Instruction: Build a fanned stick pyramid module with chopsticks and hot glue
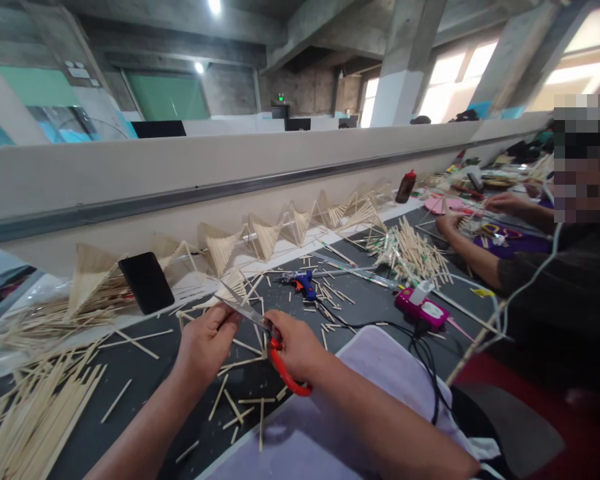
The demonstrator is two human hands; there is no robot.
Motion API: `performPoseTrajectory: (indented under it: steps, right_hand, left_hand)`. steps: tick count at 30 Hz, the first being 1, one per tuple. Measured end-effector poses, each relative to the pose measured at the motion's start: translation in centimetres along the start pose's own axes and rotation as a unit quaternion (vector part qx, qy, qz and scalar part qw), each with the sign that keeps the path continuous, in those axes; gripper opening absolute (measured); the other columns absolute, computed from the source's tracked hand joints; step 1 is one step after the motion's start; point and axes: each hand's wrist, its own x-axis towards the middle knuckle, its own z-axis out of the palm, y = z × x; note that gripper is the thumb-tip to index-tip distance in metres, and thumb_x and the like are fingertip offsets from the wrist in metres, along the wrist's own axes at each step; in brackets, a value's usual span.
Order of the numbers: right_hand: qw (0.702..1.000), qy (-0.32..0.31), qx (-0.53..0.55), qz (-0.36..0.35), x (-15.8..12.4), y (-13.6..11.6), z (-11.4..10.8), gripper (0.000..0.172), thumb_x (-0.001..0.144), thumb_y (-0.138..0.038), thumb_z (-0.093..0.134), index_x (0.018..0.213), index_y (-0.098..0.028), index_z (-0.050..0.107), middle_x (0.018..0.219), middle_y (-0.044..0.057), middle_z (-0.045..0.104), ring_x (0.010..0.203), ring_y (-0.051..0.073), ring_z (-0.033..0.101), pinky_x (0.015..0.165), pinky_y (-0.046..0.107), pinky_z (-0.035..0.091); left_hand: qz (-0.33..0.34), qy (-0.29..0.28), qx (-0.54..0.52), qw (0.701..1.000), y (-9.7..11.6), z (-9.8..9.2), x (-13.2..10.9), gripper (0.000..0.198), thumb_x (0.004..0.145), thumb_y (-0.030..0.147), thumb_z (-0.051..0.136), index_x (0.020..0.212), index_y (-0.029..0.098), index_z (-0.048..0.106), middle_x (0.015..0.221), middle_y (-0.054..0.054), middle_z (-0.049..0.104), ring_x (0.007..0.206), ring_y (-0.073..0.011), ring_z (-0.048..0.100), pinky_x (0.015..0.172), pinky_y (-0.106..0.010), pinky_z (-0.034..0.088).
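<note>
My right hand (297, 343) grips scissors (286, 373) by their red handles, with the metal blades parted and pointing up and left. The blades cross a fan-shaped structure of thin wooden sticks (233, 285) just past my left hand. My left hand (207, 337) is closed, its thumb and fingers pinched at the near edge of this structure; the fingers hide the exact spot of the grip. Around both hands, cut sticks (234, 407) lie scattered on the dark tabletop.
A black phone (147, 283) leans at the left, near bundled long sticks (45, 420). Beyond my hands lie a blue glue gun (305, 285), a stick pile (413, 250) and a pink power strip (421, 308). Twisted stick models (265, 239) line the partition. A co-worker's hands (450, 223) work at right.
</note>
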Motion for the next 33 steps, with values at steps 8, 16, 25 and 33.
performPoseTrajectory:
  steps: [8,16,25,33]
  right_hand:
    - [0.999,-0.014,-0.006,-0.045,-0.1,0.3,-0.5,0.039,0.063,-0.013,0.053,0.101,-0.023,0.050,0.090,0.001,0.057,0.076,0.015,0.050,0.067,0.024,0.038]
    - [0.998,-0.022,-0.014,-0.058,0.0,0.4,0.1,0.036,0.060,-0.012,0.051,0.094,-0.022,0.052,0.081,-0.001,0.056,0.068,0.014,0.048,0.059,0.023,0.033]
    - [1.000,-0.010,0.003,0.007,0.0,0.4,0.4,0.023,0.066,-0.016,0.050,0.088,-0.022,0.053,0.072,-0.003,0.054,0.061,0.012,0.046,0.054,0.021,0.030]
    - [0.999,-0.027,0.013,-0.041,-0.1,0.5,0.2,0.041,0.062,-0.013,0.050,0.102,-0.023,0.052,0.085,-0.001,0.056,0.070,0.013,0.049,0.061,0.022,0.035]
  left_hand:
    - [-0.083,-0.103,-0.186,0.974,-0.1,-0.9,0.4,0.019,0.069,0.031,0.061,0.062,0.016,0.053,0.045,0.006,0.045,0.031,-0.0061,0.036,0.031,-0.019,0.036]
    - [-0.159,-0.216,-0.307,0.913,-0.4,-1.8,1.1,0.026,0.067,0.035,0.066,0.060,0.015,0.051,0.046,0.006,0.047,0.028,-0.0012,0.024,0.024,-0.017,0.032]
    - [-0.046,-0.063,-0.111,0.991,-1.2,-0.2,0.8,0.018,0.074,0.034,0.057,0.070,0.016,0.056,0.052,0.005,0.053,0.035,-0.0081,0.045,0.035,-0.020,0.039]
    - [-0.114,-0.143,-0.263,0.947,-0.4,-1.2,0.7,0.021,0.070,0.033,0.062,0.063,0.016,0.052,0.045,0.006,0.046,0.028,-0.0037,0.030,0.027,-0.018,0.035]
